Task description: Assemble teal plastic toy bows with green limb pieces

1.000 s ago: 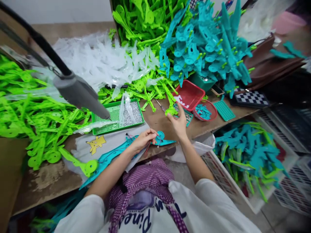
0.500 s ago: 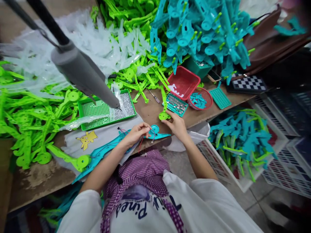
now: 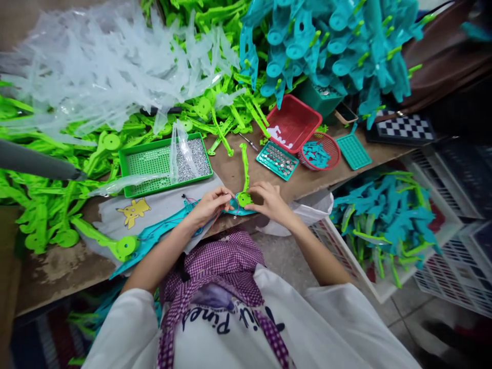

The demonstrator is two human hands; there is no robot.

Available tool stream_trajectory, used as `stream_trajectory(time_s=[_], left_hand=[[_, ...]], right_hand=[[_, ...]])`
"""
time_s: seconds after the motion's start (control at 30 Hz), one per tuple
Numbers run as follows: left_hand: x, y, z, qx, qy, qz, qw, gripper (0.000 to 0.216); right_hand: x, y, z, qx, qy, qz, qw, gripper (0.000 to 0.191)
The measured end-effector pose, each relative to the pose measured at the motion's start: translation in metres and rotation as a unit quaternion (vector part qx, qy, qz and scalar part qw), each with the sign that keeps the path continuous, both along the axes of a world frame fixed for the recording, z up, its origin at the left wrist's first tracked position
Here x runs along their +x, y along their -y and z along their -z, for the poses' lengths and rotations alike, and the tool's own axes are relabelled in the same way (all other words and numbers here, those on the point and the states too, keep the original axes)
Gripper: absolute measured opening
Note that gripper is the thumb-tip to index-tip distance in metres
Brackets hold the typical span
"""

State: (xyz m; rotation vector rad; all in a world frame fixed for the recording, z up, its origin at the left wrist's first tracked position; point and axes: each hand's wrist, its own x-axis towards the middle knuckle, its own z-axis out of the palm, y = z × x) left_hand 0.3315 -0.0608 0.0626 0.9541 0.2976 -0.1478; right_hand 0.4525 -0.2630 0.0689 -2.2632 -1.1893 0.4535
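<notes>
My left hand [image 3: 213,204] is closed in a pinch on a thin red wire [image 3: 237,209], which loops out to the right of the fingertips. Between thumb and fingers, my right hand [image 3: 271,202] grips the round end of a bright green plastic part [image 3: 245,179], its narrow arm pointing away from me. That round end sits over the round seat of a long blue plastic part [image 3: 165,227]. The blue part lies along the table's front edge, partly under my left forearm, with wires running along it.
A green tray [image 3: 130,192] of small metal pieces stands behind my left hand. Farther right are a teal tray of metal discs [image 3: 277,161], a red bin [image 3: 298,115] and a red basket [image 3: 333,159]. A grey power tool [image 3: 38,160] hangs left, near piled green parts.
My right hand has brought the green part left and toward me, onto the blue part's round seat. The hanging grey tool has swung left. My left hand keeps its pinch.
</notes>
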Motion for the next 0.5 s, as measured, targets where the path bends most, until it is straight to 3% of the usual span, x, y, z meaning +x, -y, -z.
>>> stream_trajectory(time_s=[0.27,0.4,0.5], left_hand=[[0.0012,-0.0009,-0.0006,-0.014,-0.005,0.006,1.0,0.033],[0.0011,-0.001,0.0009,-0.011,-0.003,0.012,1.0,0.029],[0.0011,-0.0016,0.0,-0.011,-0.004,0.016,1.0,0.028]], right_hand=[[0.0046,-0.0084,-0.0008,-0.01,0.04,-0.062,0.997,0.039],[0.0071,-0.0026,-0.0047,-0.027,0.016,-0.067,0.997,0.052],[0.0088,-0.0019,-0.0081,-0.053,0.042,-0.07,0.995,0.051]])
